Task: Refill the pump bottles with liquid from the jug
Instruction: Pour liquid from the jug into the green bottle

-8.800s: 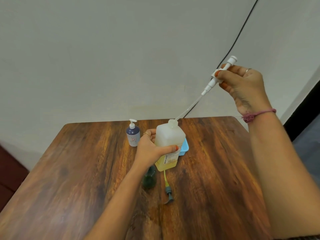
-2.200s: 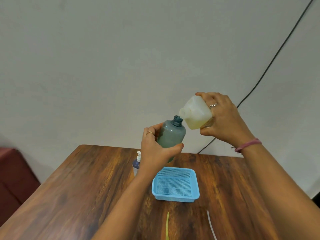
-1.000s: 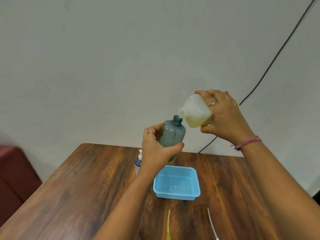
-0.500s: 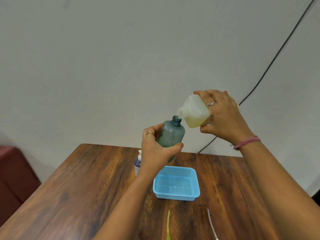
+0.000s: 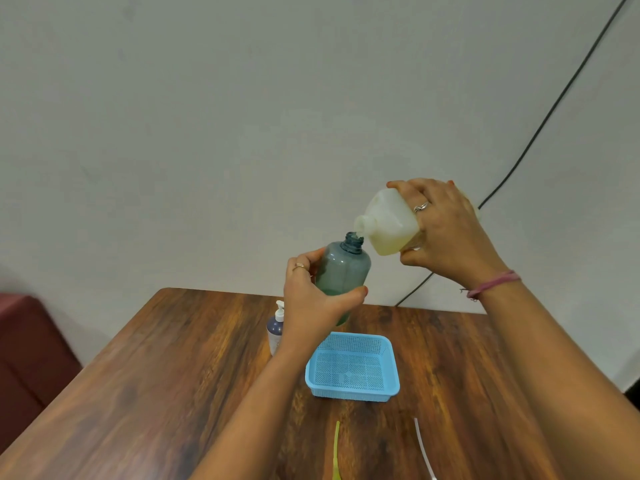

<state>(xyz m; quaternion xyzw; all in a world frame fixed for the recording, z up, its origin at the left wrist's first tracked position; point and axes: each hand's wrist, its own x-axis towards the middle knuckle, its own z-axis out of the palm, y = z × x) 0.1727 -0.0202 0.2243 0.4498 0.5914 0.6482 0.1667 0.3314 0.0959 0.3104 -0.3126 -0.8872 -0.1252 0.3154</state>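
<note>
**Jug tipped at the mouth of the green bottle, both held above the table**

The left hand (image 5: 313, 303) is wrapped around the body of a translucent grey-green bottle (image 5: 343, 268), thumb on the near side, fingers behind, holding it up in the air over the far half of the wooden table (image 5: 173, 368). The bottle has no pump on it and its threaded neck stands open, leaning slightly toward the right.

The right hand (image 5: 441, 233) grips a whitish jug (image 5: 388, 220) from above and behind, tilted so that its short spout points down and to the left, just at the bottle's open neck. Yellowish liquid pools in the lower side of the jug.

On the table, a blue mesh basket (image 5: 353, 367) sits right of the middle. Just left of it, partly hidden by the left forearm, stands a small dark-blue pump bottle (image 5: 274, 329) with a white pump. At the near edge lie a yellow tube (image 5: 336, 445) and a white tube (image 5: 423, 445), apart from each other. A black cable (image 5: 540, 126) runs down the wall behind.
</note>
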